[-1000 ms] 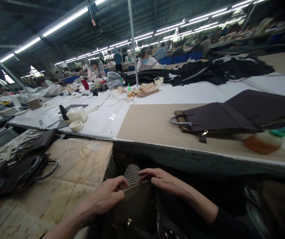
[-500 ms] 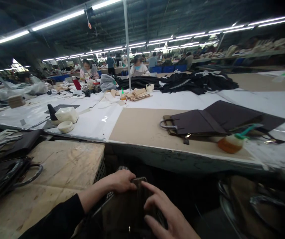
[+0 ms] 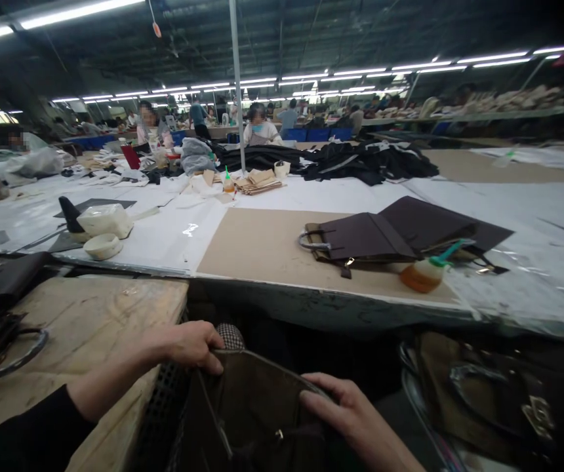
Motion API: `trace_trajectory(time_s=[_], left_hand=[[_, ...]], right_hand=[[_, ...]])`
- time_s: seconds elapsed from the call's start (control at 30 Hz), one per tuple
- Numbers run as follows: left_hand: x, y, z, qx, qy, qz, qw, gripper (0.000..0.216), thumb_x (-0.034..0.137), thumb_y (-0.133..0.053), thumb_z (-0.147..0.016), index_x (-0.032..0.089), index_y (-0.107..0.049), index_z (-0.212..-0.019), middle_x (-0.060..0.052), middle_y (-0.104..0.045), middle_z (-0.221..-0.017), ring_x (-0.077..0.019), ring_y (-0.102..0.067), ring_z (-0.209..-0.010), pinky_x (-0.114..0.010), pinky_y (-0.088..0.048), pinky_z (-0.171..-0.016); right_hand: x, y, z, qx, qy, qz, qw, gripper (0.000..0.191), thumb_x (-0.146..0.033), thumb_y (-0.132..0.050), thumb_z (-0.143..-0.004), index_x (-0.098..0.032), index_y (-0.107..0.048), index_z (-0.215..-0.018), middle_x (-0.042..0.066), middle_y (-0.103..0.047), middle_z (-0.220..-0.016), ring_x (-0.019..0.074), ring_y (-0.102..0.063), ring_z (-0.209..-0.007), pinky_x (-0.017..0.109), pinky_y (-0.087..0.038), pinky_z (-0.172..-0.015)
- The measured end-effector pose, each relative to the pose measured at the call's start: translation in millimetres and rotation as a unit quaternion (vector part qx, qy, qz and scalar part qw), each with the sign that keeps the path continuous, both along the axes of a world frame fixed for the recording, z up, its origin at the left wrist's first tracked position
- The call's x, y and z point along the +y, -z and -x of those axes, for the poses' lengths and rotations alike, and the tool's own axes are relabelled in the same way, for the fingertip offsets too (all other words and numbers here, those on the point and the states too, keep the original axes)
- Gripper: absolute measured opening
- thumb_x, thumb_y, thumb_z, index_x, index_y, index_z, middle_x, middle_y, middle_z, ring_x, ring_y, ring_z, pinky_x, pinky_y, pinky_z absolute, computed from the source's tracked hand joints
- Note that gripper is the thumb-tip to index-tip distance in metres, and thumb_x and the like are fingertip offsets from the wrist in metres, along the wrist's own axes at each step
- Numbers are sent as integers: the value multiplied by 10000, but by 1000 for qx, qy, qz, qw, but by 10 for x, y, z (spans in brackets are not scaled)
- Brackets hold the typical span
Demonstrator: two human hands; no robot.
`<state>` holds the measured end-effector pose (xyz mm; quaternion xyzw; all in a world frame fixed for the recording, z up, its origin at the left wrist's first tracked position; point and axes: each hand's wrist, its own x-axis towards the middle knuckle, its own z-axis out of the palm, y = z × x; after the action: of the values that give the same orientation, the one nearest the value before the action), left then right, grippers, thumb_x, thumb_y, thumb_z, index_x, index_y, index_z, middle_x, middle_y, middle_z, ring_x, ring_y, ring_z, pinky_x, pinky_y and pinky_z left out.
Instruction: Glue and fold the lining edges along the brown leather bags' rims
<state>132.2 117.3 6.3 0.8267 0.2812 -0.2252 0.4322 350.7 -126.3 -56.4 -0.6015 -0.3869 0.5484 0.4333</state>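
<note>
Left hand is clamped on the near top edge of the bag, thumb and fingers pinching the rim. Right hand has its fingers curled over the rim on the other side, so the mouth is held apart. The bag sits low, right in front, below the table. A checked cloth is just behind the left hand, with a wooden bench beside it. Up on the table lie a flat bag and an orange bottle.
</note>
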Motion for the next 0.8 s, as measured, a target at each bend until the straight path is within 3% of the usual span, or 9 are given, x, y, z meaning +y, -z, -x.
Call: trace_trajectory(time_s=[0.17, 0.3, 0.4, 0.47, 0.53, 0.6, 0.67, 0.73, 0.8], left_hand=[[-11, 142, 8, -19, -20, 27, 999, 195, 343, -632, -696, 207, -707, -813, 42, -582, -657, -142, -510, -590, -207, -356, -514], [-8, 133, -18, -23, -26, 35, 999, 214, 340, -638, -693, 199, -721, -832, 38, -580, -644, -144, -503, -572, -213, -345, -489], [-27, 77, -72, -32, -23, 25, 999, 183, 316, -654, -672, 201, -721, -797, 43, -563, -614, -139, -484, -548, -215, -311, -460], [-57, 31, -133, -48, -18, 19, 999, 151, 291, -670, -654, 201, -721, -764, 48, -548, -589, -131, -468, -529, -218, -290, -452], [-92, -26, -205, -72, -15, 13, 997, 114, 274, -700, -636, 197, -717, -718, 53, -528, -556, -121, -451, -510, -220, -279, -453], [-120, -103, -268, -102, -25, 3, 994, 128, 305, -727, -647, 182, -691, -640, 52, -501, -514, -115, -435, -490, -225, -279, -455], [-127, -208, -294, -144, -54, -9, 988, 278, 416, -684, -742, 171, -665, -612, 34, -525, -527, -121, -467, -506, -226, -316, -475], [-116, -330, -256, -204, -100, -22, 974, 429, 522, -496, -893, 171, -686, -737, -8, -637, -693, -145, -567, -627, -221, -401, -546], [-109, -430, -148, -306, -189, -53, 931, 484, 523, -351, -972, 175, -687, -945, -56, -697, -940, -167, -631, -833, -234, -475, -687]], right_hand=[[110, -13, 3, -141, -37, -14, 989, 406, -484, -455, -974, -206, -720, -1106, 22, -727, -928, 232, -644, -878, 275, -472, -721], [272, -152, -109, -274, -141, -17, 951, 354, -354, -386, -993, -262, -668, -1185, 25, -724, -934, 223, -650, -869, 304, -469, -764], [522, -307, -137, -291, -246, -32, 924, 401, -285, -505, -918, -288, -588, -1310, 56, -703, -1145, 261, -633, -1045, 349, -454, -885], [766, -350, -76, -269, -286, -45, 919, 580, -348, -658, -825, -272, -525, -1385, 81, -671, -1236, 290, -617, -1088, 361, -452, -908], [1029, -325, 31, -215, -290, -46, 931, 641, -428, -754, -739, -244, -586, -1329, 65, -712, -1121, 281, -638, -987, 334, -474, -828], [1239, -272, 126, -156, -288, -48, 944, 428, -413, -788, -693, -186, -736, -1052, 17, -729, -872, 236, -642, -823, 294, -478, -726], [1336, -250, 153, -116, -284, -51, 950, 297, -412, -762, -725, -151, -754, -866, -10, -698, -739, 198, -629, -720, 275, -480, -669], [1307, -295, 89, -91, -240, -63, 965, 302, -435, -693, -809, -150, -742, -897, -6, -713, -781, 188, -640, -724, 282, -501, -679], [1184, -391, -40, -79, -141, -81, 984, 301, -439, -620, -893, -170, -719, -984, 17, -732, -898, 190, -656, -777, 301, -530, -714]])
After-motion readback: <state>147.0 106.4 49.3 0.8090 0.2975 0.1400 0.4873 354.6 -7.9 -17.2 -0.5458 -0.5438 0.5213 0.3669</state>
